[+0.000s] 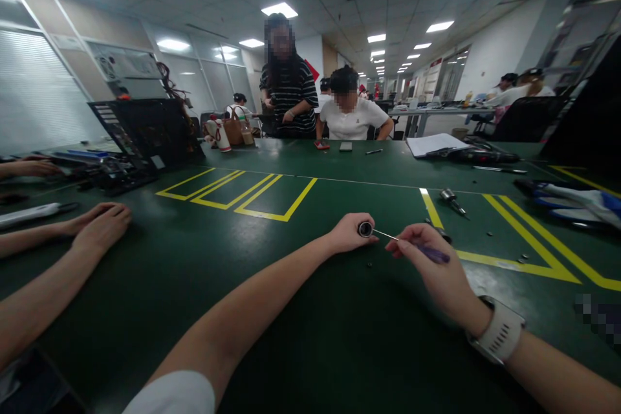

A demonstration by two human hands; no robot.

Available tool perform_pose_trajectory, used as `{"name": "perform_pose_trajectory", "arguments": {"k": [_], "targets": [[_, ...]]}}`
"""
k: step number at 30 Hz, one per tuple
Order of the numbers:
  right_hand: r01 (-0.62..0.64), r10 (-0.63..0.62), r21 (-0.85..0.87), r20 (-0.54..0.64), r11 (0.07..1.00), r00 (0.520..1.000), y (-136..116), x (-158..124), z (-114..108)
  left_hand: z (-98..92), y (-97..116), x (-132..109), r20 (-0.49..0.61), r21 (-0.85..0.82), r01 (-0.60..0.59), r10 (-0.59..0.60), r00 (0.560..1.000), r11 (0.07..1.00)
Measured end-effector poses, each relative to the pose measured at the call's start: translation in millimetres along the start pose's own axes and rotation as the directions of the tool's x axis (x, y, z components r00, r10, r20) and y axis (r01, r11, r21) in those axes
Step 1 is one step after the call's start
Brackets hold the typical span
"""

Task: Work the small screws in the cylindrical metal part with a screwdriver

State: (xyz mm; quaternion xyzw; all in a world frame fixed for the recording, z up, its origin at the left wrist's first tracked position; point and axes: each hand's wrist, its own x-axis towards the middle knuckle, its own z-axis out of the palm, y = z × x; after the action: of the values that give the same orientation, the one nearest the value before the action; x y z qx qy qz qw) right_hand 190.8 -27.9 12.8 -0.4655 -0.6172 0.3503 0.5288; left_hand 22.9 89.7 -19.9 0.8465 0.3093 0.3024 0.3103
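Note:
My left hand [348, 233] is closed around a small round black part [365, 229] with a silver rim, held just above the green table [301, 310]. My right hand [429, 265] pinches a thin screwdriver [422, 247] with a purple handle. Its metal shaft points left and its tip meets the round part. A white watch [499, 336] sits on my right wrist. A tiny dark screw [369, 264] lies on the table below my hands.
A co-worker's hands [99, 223] rest on the table at left, near a white tool [29, 213]. An opened black laptop [140, 136] stands at back left. Yellow tape lines [252, 197] mark the table. A metal tool [453, 200] and small screws [521, 260] lie right. Two people are across the table.

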Motion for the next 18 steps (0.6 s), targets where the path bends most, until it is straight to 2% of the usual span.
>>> {"name": "perform_pose_trajectory", "arguments": {"k": [3,6,9,12,14,16,18], "targets": [[0.007,-0.002,-0.054,0.08,0.999,0.997,1,2,2,0.4,2,0,0.071,0.018,-0.017,0.016,0.997,1.0],[0.042,-0.019,-0.179,0.133,0.983,0.991,4,3,4,0.0,5,0,0.088,0.069,-0.031,0.025,0.996,0.997],[0.06,-0.026,-0.261,0.132,0.964,0.991,7,4,6,-0.5,8,0,0.091,0.107,-0.05,0.04,0.995,0.993],[0.031,-0.001,-0.261,0.113,0.965,0.994,9,6,8,-0.8,10,-1,0.093,0.104,-0.086,0.076,0.993,0.991],[-0.041,0.055,-0.158,0.082,0.987,0.995,10,7,9,-0.7,10,-1,0.072,0.08,-0.109,0.103,0.992,0.991],[-0.151,0.149,0.043,0.04,0.988,0.988,11,9,9,-0.5,10,-1,0.055,0.052,-0.12,0.117,0.992,0.991],[-0.247,0.246,0.273,0.04,0.93,0.968,14,11,9,-0.2,9,-1,0.055,0.034,-0.116,0.114,0.992,0.993]]}}
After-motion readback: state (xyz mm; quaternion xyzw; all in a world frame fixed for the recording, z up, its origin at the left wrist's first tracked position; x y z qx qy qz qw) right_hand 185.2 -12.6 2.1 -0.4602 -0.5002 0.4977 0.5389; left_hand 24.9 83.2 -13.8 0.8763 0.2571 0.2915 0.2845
